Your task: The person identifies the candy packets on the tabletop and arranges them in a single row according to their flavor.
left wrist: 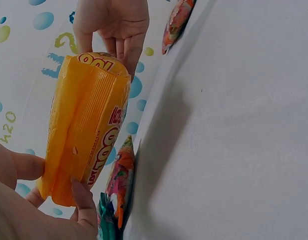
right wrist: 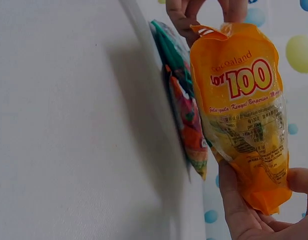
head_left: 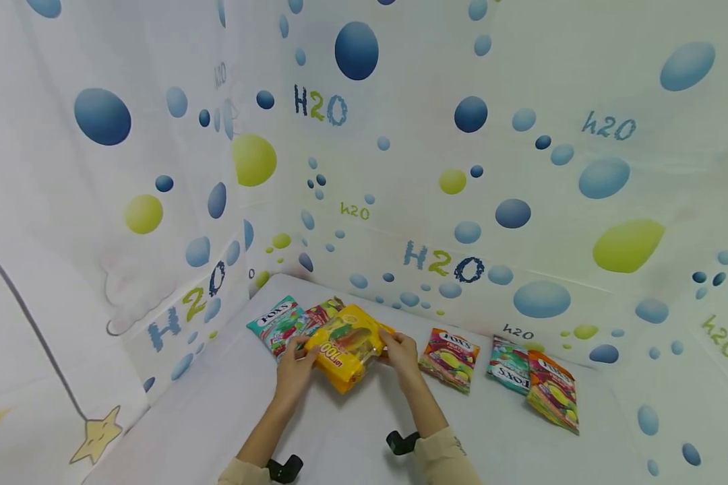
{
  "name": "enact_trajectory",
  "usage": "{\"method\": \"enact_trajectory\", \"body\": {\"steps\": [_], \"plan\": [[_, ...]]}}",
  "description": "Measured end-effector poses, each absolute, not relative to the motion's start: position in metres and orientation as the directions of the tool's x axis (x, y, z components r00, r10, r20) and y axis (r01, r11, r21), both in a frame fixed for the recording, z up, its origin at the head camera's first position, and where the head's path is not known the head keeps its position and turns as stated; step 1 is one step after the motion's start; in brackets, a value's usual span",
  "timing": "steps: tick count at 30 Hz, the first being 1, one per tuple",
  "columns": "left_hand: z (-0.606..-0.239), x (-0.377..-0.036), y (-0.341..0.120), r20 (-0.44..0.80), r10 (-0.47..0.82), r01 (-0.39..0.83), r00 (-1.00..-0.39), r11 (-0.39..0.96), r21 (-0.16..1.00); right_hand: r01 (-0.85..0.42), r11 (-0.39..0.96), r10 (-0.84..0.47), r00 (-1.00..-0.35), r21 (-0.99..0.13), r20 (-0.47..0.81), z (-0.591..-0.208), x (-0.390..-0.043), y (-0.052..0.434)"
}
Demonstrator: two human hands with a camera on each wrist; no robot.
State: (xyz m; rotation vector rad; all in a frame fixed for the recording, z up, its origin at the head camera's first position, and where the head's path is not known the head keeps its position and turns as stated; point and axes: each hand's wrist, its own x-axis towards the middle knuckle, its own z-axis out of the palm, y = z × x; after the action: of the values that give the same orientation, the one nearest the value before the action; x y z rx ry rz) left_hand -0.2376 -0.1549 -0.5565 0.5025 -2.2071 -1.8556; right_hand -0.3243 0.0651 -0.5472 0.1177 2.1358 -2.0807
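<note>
Both hands hold a yellow candy bag (head_left: pixel 347 345) marked "LOT 100" above the white table, one at each end. My left hand (head_left: pixel 294 372) pinches its left end between thumb and fingers; the left wrist view shows that grip on the orange bag end (left wrist: pixel 84 135). At the opposite end my right hand (head_left: pixel 402 357) grips with thumb and fingers. In the right wrist view the bag's printed back (right wrist: pixel 243 105) and clear window face the camera. Just behind the bag lie a teal FOX'S candy bag (head_left: pixel 277 323) and a red FOX'S candy bag (head_left: pixel 324 312), partly covered by it.
Right of the hands lies a red FOX'S bag (head_left: pixel 450 358). Farther right, a teal FOX'S bag (head_left: pixel 508 365) touches another red FOX'S bag (head_left: pixel 553 392). The white table (head_left: pixel 340 438) meets a bubble-printed curtain (head_left: pixel 425 222) at the back and left.
</note>
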Motion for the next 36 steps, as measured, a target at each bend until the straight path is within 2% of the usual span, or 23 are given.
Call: {"method": "enact_trajectory", "body": {"steps": [26, 36], "plan": [[-0.562, -0.186, -0.201, -0.084, -0.492, -0.143, -0.866, 0.084, 0.986, 0.182, 0.017, -0.222, -0.958, -0.983, -0.181, -0.542, -0.303, 0.013], [-0.561, -0.169, -0.213, -0.09, -0.51, -0.155, -0.855, 0.086, 0.984, 0.184, 0.058, -0.22, -0.956, -0.981, -0.193, -0.541, -0.292, -0.005]]}}
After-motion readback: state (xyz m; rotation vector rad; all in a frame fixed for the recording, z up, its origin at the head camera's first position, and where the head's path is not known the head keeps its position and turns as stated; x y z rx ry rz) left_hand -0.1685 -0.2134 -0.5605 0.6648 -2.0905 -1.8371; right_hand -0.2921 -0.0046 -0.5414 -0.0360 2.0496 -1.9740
